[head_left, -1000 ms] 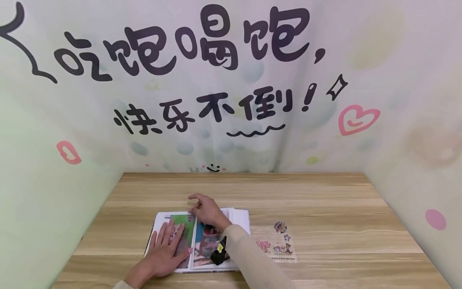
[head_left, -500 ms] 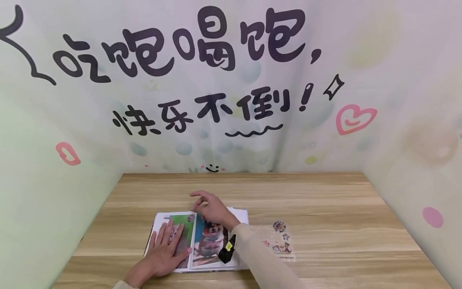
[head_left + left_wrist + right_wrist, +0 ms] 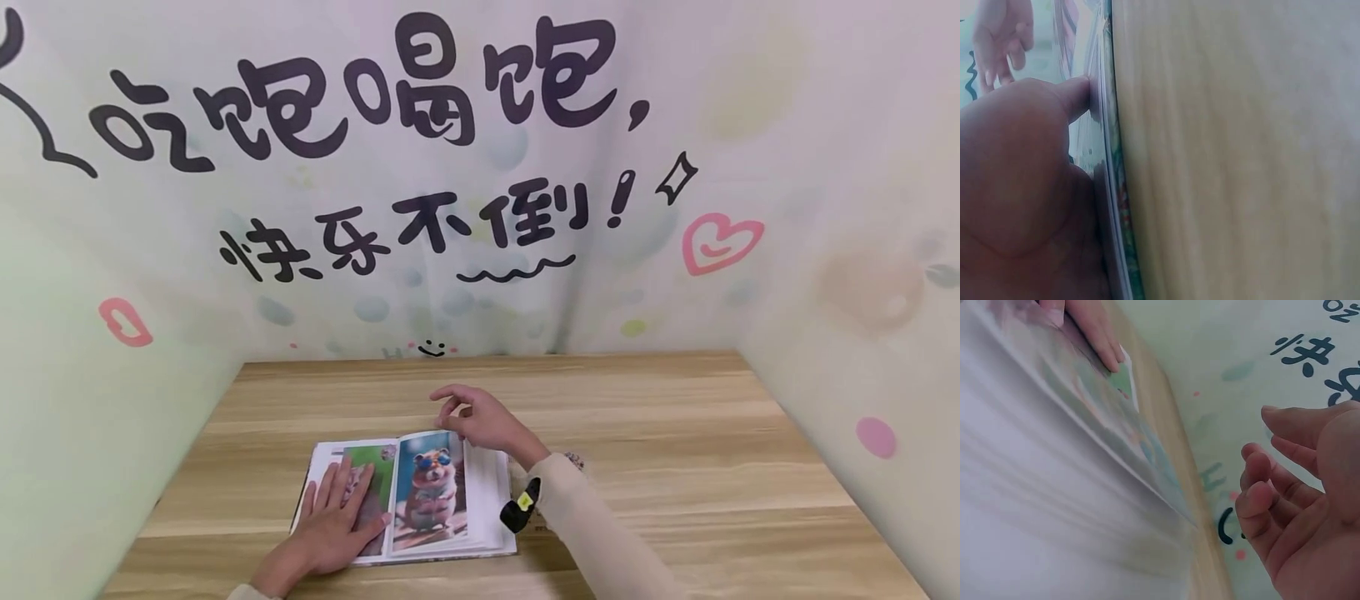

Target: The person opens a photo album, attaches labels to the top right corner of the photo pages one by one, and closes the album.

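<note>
Left hand (image 3: 326, 521) lies on album (image 3: 489, 527), right hand (image 3: 483, 419) just off a page edge (image 3: 1104, 447)

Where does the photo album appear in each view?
Head: the album lies open, low and mostly left of centre.
Left wrist: the album runs top to bottom, nearly edge-on, left of centre.
Right wrist: the album fills most of the left side.
Shared landmark: the left hand, on the album's left page, at lower left, and at top left, respectively.
</note>
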Motion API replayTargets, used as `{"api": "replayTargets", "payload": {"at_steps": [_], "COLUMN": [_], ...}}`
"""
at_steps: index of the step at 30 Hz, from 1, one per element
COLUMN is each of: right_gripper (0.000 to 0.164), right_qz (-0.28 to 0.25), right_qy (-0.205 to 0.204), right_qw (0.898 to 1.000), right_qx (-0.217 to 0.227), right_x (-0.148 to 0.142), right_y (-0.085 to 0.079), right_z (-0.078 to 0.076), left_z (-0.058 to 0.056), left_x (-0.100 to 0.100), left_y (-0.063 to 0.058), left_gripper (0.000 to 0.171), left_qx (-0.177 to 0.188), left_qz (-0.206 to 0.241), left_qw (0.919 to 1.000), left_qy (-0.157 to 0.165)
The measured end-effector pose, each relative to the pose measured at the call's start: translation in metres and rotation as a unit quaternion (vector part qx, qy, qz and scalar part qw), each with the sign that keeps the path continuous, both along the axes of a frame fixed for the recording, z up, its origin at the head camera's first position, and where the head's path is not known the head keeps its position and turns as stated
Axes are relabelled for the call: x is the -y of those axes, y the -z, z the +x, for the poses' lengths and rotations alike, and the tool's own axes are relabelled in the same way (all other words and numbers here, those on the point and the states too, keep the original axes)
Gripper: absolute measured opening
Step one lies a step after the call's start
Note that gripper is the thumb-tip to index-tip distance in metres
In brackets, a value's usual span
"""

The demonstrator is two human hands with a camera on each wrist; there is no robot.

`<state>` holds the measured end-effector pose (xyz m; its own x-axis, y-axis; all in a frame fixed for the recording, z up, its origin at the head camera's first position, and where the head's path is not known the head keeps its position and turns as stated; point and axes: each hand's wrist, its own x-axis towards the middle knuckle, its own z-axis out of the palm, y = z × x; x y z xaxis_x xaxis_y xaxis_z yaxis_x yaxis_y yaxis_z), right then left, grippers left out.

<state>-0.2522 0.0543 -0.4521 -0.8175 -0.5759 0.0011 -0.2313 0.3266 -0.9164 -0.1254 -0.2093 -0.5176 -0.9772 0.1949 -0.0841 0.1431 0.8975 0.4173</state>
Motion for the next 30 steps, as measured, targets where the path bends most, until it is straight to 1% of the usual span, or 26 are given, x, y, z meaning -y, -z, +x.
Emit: {"api": "replayTargets", "payload": {"at_steps": [2,5,9,14,15,17,20,23,30], "right_gripper": [0.033,0.034,0.036,0.035,0.035,0.033,0.031,0.030,0.026], "right_qz": [0.010,0.027,0.049,0.073,0.077,0.082,0.094,0.102,0.101], "right_qy": [-0.001,-0.004,-0.010,-0.013,-0.014,-0.016,-0.012,-0.007,-0.011], "right_qw": [1.000,0.999,0.998,0.995,0.994,0.993,0.991,0.990,0.989], "right_qx": [-0.008,-0.025,-0.044,-0.070,-0.075,-0.087,-0.093,-0.100,-0.112], "right_x": [-0.008,-0.019,-0.034,-0.054,-0.058,-0.066,-0.079,-0.092,-0.123], "right_y": [-0.003,-0.006,-0.009,-0.010,-0.011,-0.012,-0.013,-0.011,-0.002], "right_z": [0.000,0.002,0.005,0.009,0.010,0.013,0.017,0.019,0.020], "left_z": [0.001,0.001,0.000,0.001,0.001,0.000,-0.001,-0.003,-0.004], "left_x": [-0.001,-0.003,-0.005,-0.003,-0.002,-0.001,0.000,0.001,0.003], "left_y": [-0.005,-0.014,-0.017,-0.012,-0.010,-0.006,0.001,0.006,0.008], "left_gripper": [0.085,0.085,0.086,0.086,0.086,0.087,0.089,0.088,0.088], "left_qx": [0.012,0.039,0.056,0.037,0.032,0.022,0.012,0.002,-0.004], "left_qz": [0.003,-0.004,-0.020,0.004,0.012,0.014,0.006,-0.002,-0.017], "left_qw": [0.9999,0.9992,0.9982,0.9993,0.9994,0.9996,0.9999,1.0000,0.9999], "left_qy": [0.001,0.001,0.000,0.005,0.007,0.007,0.005,0.002,0.000]}}
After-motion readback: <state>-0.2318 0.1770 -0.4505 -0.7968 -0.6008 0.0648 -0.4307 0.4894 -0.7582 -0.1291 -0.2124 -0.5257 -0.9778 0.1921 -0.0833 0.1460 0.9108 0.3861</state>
